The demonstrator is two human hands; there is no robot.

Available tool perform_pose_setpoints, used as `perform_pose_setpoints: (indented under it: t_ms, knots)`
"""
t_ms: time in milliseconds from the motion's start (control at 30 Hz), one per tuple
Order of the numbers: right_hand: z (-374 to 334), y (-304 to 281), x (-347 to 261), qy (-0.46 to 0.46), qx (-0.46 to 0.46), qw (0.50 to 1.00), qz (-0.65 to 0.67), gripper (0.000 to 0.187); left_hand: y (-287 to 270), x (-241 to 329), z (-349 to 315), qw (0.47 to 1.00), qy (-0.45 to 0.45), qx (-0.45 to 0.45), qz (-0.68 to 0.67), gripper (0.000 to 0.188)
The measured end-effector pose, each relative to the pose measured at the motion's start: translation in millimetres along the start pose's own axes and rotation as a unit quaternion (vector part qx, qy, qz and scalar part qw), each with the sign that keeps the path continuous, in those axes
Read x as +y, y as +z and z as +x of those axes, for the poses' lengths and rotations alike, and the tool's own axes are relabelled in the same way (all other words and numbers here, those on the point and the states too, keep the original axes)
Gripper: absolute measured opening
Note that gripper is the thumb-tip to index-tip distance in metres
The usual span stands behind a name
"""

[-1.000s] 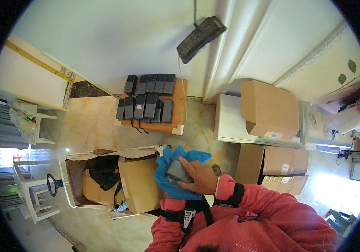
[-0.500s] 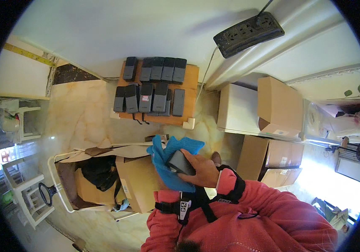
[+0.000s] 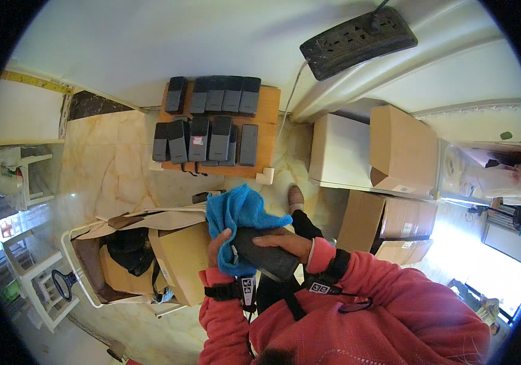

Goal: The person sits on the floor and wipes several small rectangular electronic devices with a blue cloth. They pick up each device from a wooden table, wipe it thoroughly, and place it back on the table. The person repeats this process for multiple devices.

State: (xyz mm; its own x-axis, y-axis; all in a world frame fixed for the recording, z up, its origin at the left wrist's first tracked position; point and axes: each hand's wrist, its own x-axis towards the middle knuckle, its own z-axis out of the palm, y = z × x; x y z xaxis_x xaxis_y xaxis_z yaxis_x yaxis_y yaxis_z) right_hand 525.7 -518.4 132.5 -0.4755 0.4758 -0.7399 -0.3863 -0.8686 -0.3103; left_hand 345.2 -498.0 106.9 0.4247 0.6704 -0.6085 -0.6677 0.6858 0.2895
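Note:
My right hand [image 3: 289, 241] is closed round one end of a dark grey, box-shaped device [image 3: 267, 260], its thumb lying along the top face. A crumpled blue cloth [image 3: 236, 207] wraps over the device's far left end. My left hand [image 3: 216, 246] grips the cloth from the left, with most of its fingers hidden beneath it. Beyond my hands, several similar black and grey devices [image 3: 219, 139] lie in two rows on a small wooden table [image 3: 264, 103]. One device there bears a small white and red label.
To the left stands a white-framed cart [image 3: 69, 249] with an open cardboard box [image 3: 178, 261] and a black bag [image 3: 129, 252] in it. Cardboard boxes [image 3: 364, 222] and a white cabinet [image 3: 339, 152] are on the right. A black power strip [image 3: 359, 42] hangs above.
The device has turned and come nearer my body, showing more of its long side. The cloth has shifted with it, and my left fingers now show at its edge. One foot is more visible.

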Motion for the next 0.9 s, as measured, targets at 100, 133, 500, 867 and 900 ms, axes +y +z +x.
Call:
perform_pose_setpoints:
  t_ms: [100,133,500,867,900]
  knots:
    - [-9,-14,-3,0.09,-0.004,0.994,0.068,0.05,8,-14,4,0.998,-0.009,0.046,0.038,0.047]
    - [-10,-18,-3,0.114,-0.006,0.99,0.083,0.05,9,-19,11,0.996,-0.02,0.052,0.07,0.05]
    - [-28,-67,13,-0.023,0.043,0.995,-0.087,0.055,10,-56,56,0.966,-0.01,0.182,0.182,0.036]
    - [-25,-114,9,0.029,-0.099,0.981,0.165,0.056,-52,-115,45,0.966,0.058,0.08,0.239,0.062]
    - [-23,-117,12,-0.001,-0.105,0.985,0.137,0.056,-51,-114,45,0.956,0.069,0.036,0.282,0.061]
